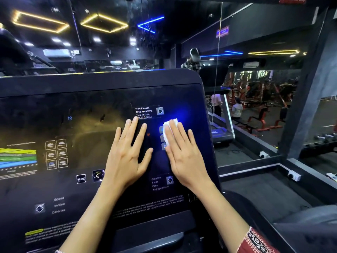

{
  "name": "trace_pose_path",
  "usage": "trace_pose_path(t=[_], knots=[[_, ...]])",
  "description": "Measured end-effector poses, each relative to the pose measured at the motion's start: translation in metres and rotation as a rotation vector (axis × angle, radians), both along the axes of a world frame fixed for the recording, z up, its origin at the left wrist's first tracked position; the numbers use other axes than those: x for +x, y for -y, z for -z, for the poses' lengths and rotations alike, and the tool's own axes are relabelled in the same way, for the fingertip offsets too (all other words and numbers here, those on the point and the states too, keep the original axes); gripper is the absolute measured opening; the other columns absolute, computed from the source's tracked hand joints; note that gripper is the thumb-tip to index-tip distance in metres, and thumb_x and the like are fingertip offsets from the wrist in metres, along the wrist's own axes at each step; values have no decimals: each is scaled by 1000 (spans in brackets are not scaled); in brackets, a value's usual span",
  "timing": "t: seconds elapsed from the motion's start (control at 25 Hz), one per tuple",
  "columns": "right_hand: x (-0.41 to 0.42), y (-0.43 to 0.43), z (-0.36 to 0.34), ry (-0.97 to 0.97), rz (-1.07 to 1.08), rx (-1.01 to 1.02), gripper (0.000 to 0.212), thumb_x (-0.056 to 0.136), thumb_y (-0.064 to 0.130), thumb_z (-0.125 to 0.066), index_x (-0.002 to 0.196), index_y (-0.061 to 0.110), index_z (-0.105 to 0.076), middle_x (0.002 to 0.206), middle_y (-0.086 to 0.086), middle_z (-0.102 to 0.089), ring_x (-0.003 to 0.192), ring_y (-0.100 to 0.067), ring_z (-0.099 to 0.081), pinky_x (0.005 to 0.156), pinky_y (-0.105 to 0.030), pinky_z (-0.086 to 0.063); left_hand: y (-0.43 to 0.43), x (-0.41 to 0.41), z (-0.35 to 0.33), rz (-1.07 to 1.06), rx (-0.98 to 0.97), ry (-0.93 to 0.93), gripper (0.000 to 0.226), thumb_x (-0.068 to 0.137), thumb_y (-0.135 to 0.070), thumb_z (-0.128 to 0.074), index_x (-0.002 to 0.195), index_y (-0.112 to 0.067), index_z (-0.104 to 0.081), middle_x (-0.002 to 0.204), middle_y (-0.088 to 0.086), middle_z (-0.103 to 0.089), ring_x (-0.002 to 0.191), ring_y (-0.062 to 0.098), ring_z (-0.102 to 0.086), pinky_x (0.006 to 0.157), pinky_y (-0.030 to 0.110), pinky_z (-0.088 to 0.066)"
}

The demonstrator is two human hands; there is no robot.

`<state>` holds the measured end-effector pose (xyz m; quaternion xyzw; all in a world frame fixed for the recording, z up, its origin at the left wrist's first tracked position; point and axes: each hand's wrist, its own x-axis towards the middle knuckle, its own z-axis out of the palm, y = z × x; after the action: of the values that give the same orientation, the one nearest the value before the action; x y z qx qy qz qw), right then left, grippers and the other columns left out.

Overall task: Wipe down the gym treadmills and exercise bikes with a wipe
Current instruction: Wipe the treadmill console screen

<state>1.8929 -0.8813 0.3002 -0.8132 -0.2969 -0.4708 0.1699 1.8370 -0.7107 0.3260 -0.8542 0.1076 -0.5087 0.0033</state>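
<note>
The glossy black treadmill console panel (91,110) carries white lettering and a chart (18,157) banded yellow, green and blue, with a blue glow beside the crumpled white wipe (169,128). The fabric sleeve cuff (255,241) is red with a black-and-white pattern. Overhead light strips (113,20) glow yellow and blue; metal bench frames (262,123) are red-orange.

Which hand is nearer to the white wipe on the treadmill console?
Right. The right hand presses flat on the wipe; the left hand lies flat on the console to the wipe's left, not touching it.
</note>
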Motion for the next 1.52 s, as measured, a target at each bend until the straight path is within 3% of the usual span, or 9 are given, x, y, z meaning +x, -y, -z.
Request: trace_pose_path(t=[0.16,0.32,0.44,0.6,0.76,0.92,1.08,1.36,1.52], knots=[[-11,0,12,-143,101,259,53,102,22,-27,151,6,-16,158,-13,-18,146,-28,-15,118,-42,-9,3,-10,14,-3,-16,-32,59,90,-36,-45,137,-2,-47,149,21,-32,138,35,-28,112,46,-20],[-32,-1,45,-58,-8,9,51,101,23,-30,149,7,-24,157,-9,-19,146,-26,-19,118,-40,-10,7,-24,36,23,-32,-71,59,89,-35,-46,139,-2,-45,150,21,-31,139,35,-27,113,44,-15],[-40,14,65,-167,119,181,50,104,25,-19,149,4,-20,157,-13,-19,145,-30,-19,118,-42,-9,12,-35,54,19,-27,-86,58,89,-33,-47,138,-1,-45,149,22,-32,139,35,-26,114,44,-14],[-56,17,87,-122,10,7,50,102,22,-28,149,5,-24,157,-8,-17,145,-28,-18,118,-42,-11,18,-39,64,10,-33,-95,58,88,-32,-47,137,0,-46,148,23,-33,139,35,-25,113,44,-13],[-59,32,97,-264,59,160,52,104,24,-22,152,8,-12,159,-12,-13,148,-28,-8,120,-42,-5,24,-42,71,11,-34,-106,58,88,-31,-47,138,-1,-45,149,23,-32,139,36,-26,115,42,-11],[-62,44,110,-202,66,45,52,104,26,-22,152,10,-12,159,-10,-14,147,-26,-11,120,-40,-4,27,-42,75,5,-32,-104,59,87,-31,-47,138,-1,-45,149,23,-32,139,36,-26,116,41,-10],[-44,36,87,-293,192,292,52,104,25,-18,152,6,-8,159,-14,-7,147,-29,-3,119,-39,6,32,-35,68,-1,-23,-89,60,87,-31,-47,138,-1,-45,149,23,-32,139,35,-25,114,43,-12],[8,17,-2,-149,173,250,54,100,24,-24,149,0,-23,156,-20,-21,145,-35,-17,116,-50,-9,41,-2,32,10,4,-54,60,87,-34,-46,138,-1,-46,148,24,-33,138,36,-27,113,45,-15],[9,21,1,-152,212,292,56,101,26,-21,150,0,-21,157,-19,-18,145,-33,-16,116,-51,-13,46,7,24,12,0,-40,61,88,-34,-45,139,-1,-45,148,23,-33,138,37,-28,112,47,-16]])
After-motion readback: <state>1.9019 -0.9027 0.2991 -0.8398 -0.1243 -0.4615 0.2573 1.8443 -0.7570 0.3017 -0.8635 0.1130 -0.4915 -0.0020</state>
